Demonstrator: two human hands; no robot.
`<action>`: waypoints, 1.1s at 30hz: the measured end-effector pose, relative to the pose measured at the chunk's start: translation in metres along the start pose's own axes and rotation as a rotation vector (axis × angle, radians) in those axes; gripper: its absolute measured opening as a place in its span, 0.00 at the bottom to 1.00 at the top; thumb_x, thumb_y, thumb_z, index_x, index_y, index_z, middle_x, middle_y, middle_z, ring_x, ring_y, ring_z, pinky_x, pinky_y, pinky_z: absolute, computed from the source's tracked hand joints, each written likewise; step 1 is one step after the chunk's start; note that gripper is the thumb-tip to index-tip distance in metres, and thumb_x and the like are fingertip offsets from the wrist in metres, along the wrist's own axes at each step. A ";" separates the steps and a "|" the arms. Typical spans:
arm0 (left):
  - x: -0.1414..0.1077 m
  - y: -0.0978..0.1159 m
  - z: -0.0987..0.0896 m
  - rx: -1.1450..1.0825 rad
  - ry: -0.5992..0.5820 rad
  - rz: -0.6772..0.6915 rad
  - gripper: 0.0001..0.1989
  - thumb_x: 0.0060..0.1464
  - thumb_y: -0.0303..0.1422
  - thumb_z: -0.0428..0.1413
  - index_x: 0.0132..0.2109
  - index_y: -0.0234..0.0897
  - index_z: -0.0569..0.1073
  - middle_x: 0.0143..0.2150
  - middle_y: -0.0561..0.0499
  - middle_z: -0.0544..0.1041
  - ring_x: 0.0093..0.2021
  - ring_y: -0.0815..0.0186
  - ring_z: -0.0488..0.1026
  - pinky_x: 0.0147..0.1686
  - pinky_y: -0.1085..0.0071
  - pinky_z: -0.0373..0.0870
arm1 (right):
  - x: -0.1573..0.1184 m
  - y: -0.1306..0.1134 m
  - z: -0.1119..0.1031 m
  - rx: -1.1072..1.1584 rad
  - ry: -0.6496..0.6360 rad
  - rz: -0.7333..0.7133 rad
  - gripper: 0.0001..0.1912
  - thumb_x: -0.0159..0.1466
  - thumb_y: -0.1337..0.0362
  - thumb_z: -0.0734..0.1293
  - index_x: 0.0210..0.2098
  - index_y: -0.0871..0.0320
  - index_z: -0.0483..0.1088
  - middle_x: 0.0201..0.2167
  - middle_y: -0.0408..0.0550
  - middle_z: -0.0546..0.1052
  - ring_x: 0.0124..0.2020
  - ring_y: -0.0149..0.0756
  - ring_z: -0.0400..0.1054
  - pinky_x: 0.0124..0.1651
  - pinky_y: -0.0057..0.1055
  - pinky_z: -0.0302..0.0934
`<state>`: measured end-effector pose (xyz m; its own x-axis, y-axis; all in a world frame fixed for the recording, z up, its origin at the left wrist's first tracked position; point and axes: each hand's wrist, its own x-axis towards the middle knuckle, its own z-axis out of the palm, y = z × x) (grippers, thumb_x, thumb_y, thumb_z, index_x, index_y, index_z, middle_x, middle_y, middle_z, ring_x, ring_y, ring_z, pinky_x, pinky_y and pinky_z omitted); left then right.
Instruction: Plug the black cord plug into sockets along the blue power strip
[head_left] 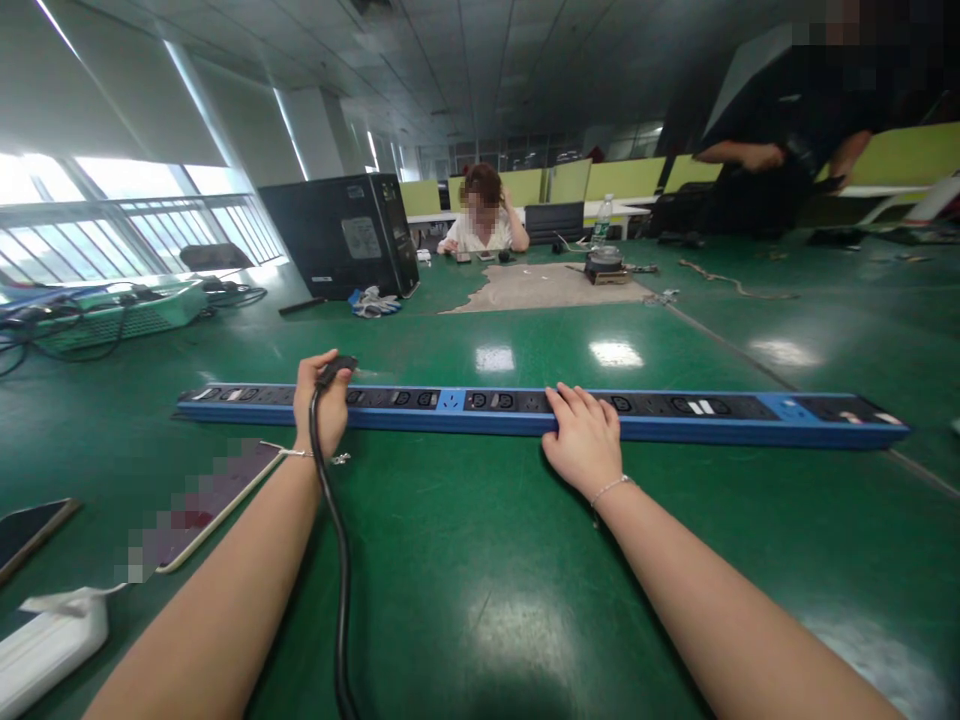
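Observation:
A long blue power strip (450, 423) with black socket sections lies crosswise on the green table (450, 560). My left hand (322, 402) is closed on the black plug (336, 370) of a thick black cable (341, 560), in front of and over the strip's left part. The cable hangs from the plug and runs down past the bottom edge of the picture. My right hand (583, 430) rests on the strip right of its middle, fingers spread over the sockets, palm at the near edge.
Phones (225, 500) (34, 530) and a white object (52, 640) lie at the left. Behind are a green basket (124, 315), a black computer case (337, 235), gloves (373, 303) and a bottle (602, 220). One person (484, 225) sits opposite; another (795, 140) stands back right.

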<state>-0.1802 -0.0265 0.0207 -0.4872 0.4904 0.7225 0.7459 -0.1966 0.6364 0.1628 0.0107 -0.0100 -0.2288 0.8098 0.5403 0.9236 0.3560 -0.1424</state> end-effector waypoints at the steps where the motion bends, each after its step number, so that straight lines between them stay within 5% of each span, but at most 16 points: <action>1: -0.001 0.008 0.001 -0.020 -0.035 -0.005 0.19 0.51 0.42 0.55 0.48 0.38 0.69 0.39 0.49 0.75 0.39 0.64 0.72 0.43 0.66 0.68 | 0.000 0.000 0.000 0.002 0.001 0.000 0.28 0.56 0.68 0.59 0.56 0.58 0.65 0.58 0.48 0.66 0.59 0.42 0.55 0.61 0.43 0.41; 5: -0.014 0.040 0.019 -0.045 -0.320 -0.047 0.18 0.51 0.40 0.56 0.48 0.40 0.70 0.39 0.50 0.76 0.39 0.63 0.74 0.43 0.66 0.68 | 0.000 0.000 0.001 0.005 0.000 0.005 0.28 0.56 0.68 0.59 0.56 0.58 0.65 0.58 0.48 0.66 0.60 0.41 0.55 0.61 0.44 0.41; 11: -0.034 0.067 0.053 0.000 -0.551 -0.043 0.15 0.52 0.37 0.55 0.48 0.43 0.70 0.39 0.52 0.78 0.39 0.63 0.75 0.43 0.66 0.68 | 0.000 0.000 0.001 0.016 -0.006 0.007 0.28 0.56 0.68 0.59 0.57 0.58 0.64 0.59 0.48 0.66 0.60 0.41 0.54 0.61 0.44 0.41; 27: -0.033 0.068 0.058 0.173 -0.612 0.054 0.14 0.55 0.36 0.53 0.50 0.44 0.68 0.37 0.51 0.78 0.38 0.62 0.76 0.40 0.67 0.70 | 0.000 0.000 -0.001 0.029 -0.012 0.004 0.28 0.56 0.68 0.59 0.57 0.57 0.64 0.59 0.49 0.66 0.60 0.42 0.54 0.60 0.44 0.40; 33: -0.037 0.068 0.060 0.273 -0.664 0.226 0.14 0.57 0.36 0.51 0.50 0.42 0.69 0.44 0.47 0.77 0.45 0.58 0.73 0.45 0.63 0.68 | 0.000 -0.001 -0.002 0.033 -0.010 0.009 0.28 0.56 0.68 0.58 0.57 0.58 0.64 0.59 0.49 0.66 0.60 0.42 0.54 0.61 0.43 0.39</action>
<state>-0.0835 -0.0071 0.0209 0.0032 0.8889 0.4582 0.9233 -0.1785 0.3399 0.1624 0.0097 -0.0083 -0.2238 0.8176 0.5305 0.9151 0.3635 -0.1743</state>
